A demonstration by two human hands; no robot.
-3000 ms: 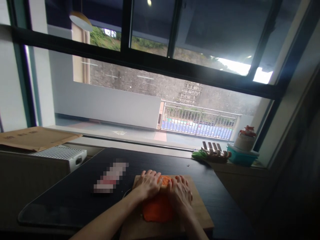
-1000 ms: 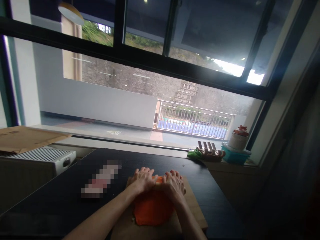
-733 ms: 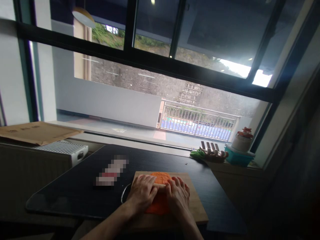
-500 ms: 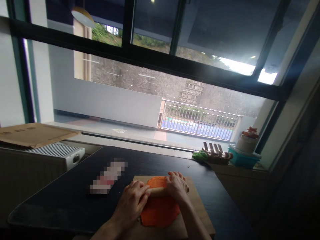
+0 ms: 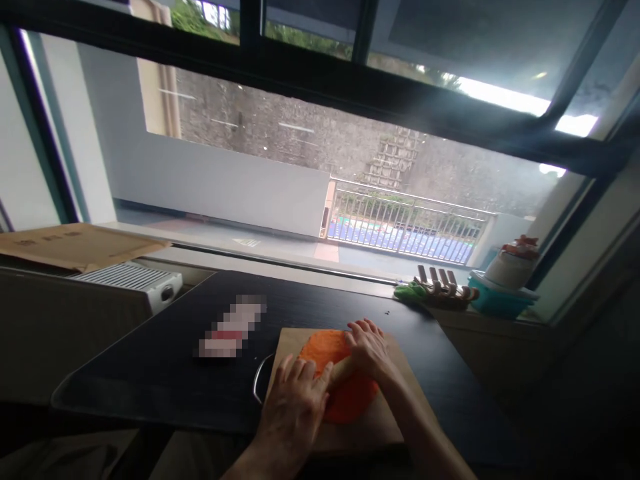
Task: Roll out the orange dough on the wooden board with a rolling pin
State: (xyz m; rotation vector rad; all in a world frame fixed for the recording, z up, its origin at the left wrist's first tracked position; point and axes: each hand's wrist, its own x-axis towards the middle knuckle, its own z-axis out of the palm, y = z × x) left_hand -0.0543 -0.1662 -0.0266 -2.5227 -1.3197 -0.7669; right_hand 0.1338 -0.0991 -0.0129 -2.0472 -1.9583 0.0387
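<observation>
A flat orange sheet of dough or clay (image 5: 325, 350) lies on a wooden board (image 5: 287, 337). Across it, at a slant, rests a pale rolling pin (image 5: 341, 372), its left end closer to me. My left hand (image 5: 297, 393) is closed over that end, thumb along the pin. Over the far right end bends my right hand (image 5: 369, 347), fingers curled and touching the pin. Both palms hide the pin's ends; only its middle shows. The sheet is visible on both sides of the pin.
Left of the board, a blurred-out flat object (image 5: 233, 327) lies on the dark table (image 5: 165, 373). A curved metal handle (image 5: 257, 379) shows at the board's left edge. A teal box (image 5: 500, 299) and green item (image 5: 410, 291) sit by the window; cardboard (image 5: 85, 243) lies far left.
The rolling pin has turned from nearly level to slanted, with my left hand now closer to me than my right. My view has tipped downward, and the metal handle has come into sight.
</observation>
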